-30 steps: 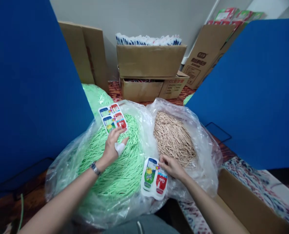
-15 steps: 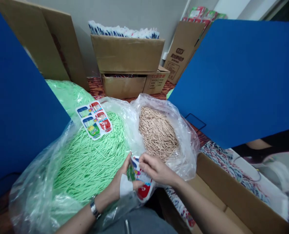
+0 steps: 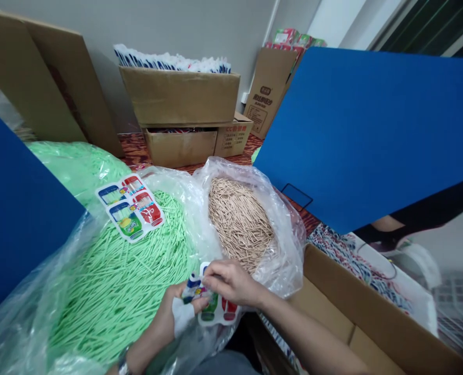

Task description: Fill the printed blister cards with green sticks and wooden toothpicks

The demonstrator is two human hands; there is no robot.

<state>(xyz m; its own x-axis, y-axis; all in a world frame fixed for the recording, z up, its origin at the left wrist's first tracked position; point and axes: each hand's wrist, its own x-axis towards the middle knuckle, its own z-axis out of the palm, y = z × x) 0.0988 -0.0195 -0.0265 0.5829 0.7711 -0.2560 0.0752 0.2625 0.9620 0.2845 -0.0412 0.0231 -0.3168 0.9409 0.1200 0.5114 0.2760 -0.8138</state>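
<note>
My left hand [image 3: 164, 320], with a white wrap round the thumb and a watch on the wrist, grips the left side of a printed sachet sheet [image 3: 208, 312]. My right hand [image 3: 231, 281] pinches the same sheet at its upper edge, fingers closed. The sheet shows green and red jar pictures and curls up near the left fingers. Below and left of the hands lies an open clear bag of thin green sticks [image 3: 110, 291]. A similar sheet [image 3: 130, 207] rests flat on these sticks. Just beyond the right hand, a second bag holds short tan sticks [image 3: 241, 221].
An open cardboard box [image 3: 356, 307] stands at my right, beside a white tray of striped pieces [image 3: 356, 260]. Blue panels [image 3: 372, 135] flank both sides. Stacked cartons [image 3: 180, 96] stand by the wall. Part of another person [image 3: 387, 224] shows behind the right panel.
The view has swung slightly to the right. The held sheet has turned, and its left part is now curled in my left hand, with green and red jars side by side.
</note>
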